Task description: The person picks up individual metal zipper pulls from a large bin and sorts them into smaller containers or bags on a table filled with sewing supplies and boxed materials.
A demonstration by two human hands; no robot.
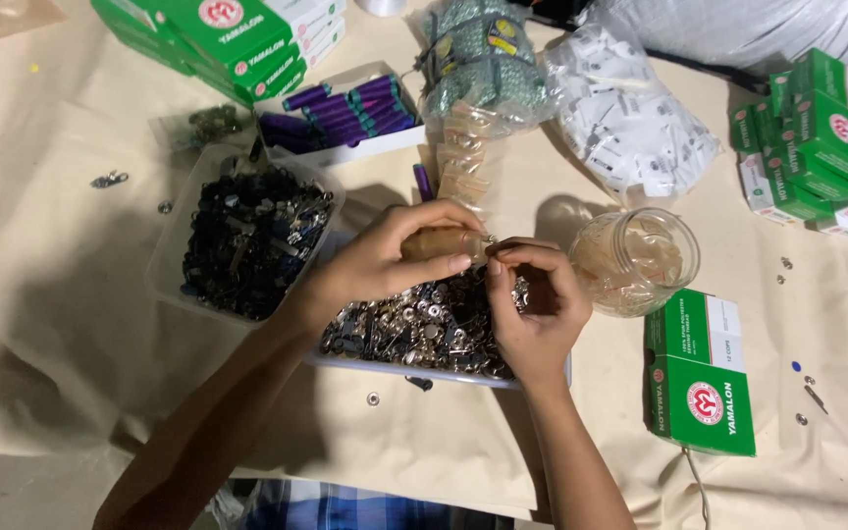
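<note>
1. Cream cloth-covered table (71, 324), crowded with green boxes (704, 388) and trays.
2. Left hand (385, 260): fingers closed round small tan pouch (441, 242), held above tray of metal fasteners (414, 329), mid-table.
3. Right hand (537, 304): fingertips pinching tiny metal piece at pouch mouth.
4. Risk: piece slipping, lost among fasteners; nearby glass jar (635, 260) knocked over.

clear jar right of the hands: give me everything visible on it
The clear jar looks like transparent plastic or glass, round and wide-mouthed, with no lid on it. It lies tipped, mouth towards the camera, on the cream cloth. Pale tan, translucent pieces fill part of it. It sits just right of the right hand, close but apparently not touching, and just above a green box. Neither hand holds it.
</note>
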